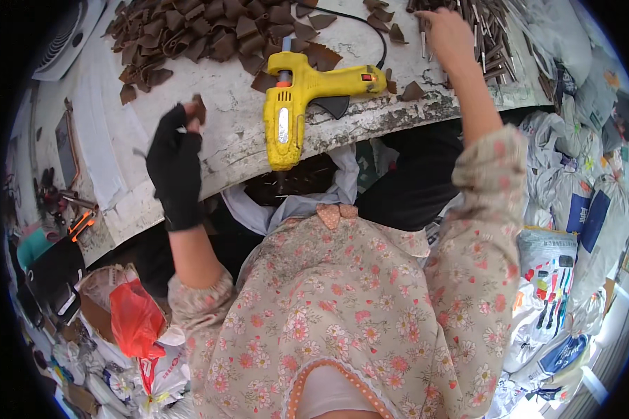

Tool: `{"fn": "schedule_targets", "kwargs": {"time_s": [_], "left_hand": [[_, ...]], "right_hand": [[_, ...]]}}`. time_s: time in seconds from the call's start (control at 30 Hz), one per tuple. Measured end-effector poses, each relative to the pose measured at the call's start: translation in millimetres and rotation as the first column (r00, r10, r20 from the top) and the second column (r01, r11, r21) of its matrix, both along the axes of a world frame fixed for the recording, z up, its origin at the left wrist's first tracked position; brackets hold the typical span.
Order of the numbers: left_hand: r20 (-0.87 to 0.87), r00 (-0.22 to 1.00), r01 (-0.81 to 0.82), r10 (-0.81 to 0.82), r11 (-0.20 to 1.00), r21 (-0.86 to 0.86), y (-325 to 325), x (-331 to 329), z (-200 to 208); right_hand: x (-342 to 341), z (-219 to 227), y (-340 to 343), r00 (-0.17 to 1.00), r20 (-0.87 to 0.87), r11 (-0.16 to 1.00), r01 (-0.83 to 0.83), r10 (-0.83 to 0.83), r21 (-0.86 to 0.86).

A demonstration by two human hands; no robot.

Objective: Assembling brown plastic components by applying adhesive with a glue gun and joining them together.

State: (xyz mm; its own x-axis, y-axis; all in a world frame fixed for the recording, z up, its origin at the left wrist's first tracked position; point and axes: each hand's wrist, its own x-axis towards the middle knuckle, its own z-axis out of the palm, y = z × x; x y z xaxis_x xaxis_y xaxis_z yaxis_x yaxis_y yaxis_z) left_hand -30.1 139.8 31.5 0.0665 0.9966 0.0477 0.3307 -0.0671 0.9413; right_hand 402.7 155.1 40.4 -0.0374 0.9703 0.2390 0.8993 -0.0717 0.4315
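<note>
- Lying on the worn white table [237,133]: heaped brown pieces [189,31], a yellow glue gun [297,101], thin brown sticks [494,42].
- Plastic bags [555,160] crowd the right side; a red bag [138,318] sits lower left.
- Left hand [177,157], black-gloved, pinches one brown piece [200,109] left of the glue gun.
- Right hand [449,40], bare, reaches the sticks, fingers bent; cannot tell whether it grips one.

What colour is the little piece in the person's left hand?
Brown; the piece shows best in the head view.

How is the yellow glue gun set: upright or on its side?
On its side: from above, the glue gun shows its full profile, trigger and handle included.
</note>
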Motion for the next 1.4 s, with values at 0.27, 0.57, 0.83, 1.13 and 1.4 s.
{"fn": "schedule_targets", "kwargs": {"time_s": [0.27, 0.57, 0.83, 1.13, 1.4], "left_hand": [[0.371, 0.926, 0.079, 0.07, 0.925, -0.372, -114.2, -3.5, -9.5], [0.451, 0.878, 0.146, 0.163, 0.805, -0.576, -140.9, 20.7, -25.3], [0.519, 0.833, 0.17, 0.191, 0.804, -0.57, -139.2, 29.2, -27.8], [0.48, 0.86, 0.136, 0.171, 0.831, -0.539, -137.2, 36.4, -30.3], [0.514, 0.834, 0.139, 0.2, 0.826, -0.547, -140.8, 26.2, -21.7]], "right_hand": [[2.3, 13.4, 18.1, 0.916, -0.229, 0.944, -0.327, 0.329, 0.046], [-128.5, -3.4, -57.7, 0.404, -0.859, 0.949, -0.153, 0.313, 0.274], [-165.8, -9.8, -81.9, 0.775, -0.622, 0.989, -0.148, 0.11, -0.01], [-155.2, -2.4, -71.4, 0.65, -0.754, 0.972, -0.223, 0.091, -0.075], [-167.0, -1.4, -83.7, 0.683, -0.713, 0.975, -0.223, 0.161, 0.007]]}}
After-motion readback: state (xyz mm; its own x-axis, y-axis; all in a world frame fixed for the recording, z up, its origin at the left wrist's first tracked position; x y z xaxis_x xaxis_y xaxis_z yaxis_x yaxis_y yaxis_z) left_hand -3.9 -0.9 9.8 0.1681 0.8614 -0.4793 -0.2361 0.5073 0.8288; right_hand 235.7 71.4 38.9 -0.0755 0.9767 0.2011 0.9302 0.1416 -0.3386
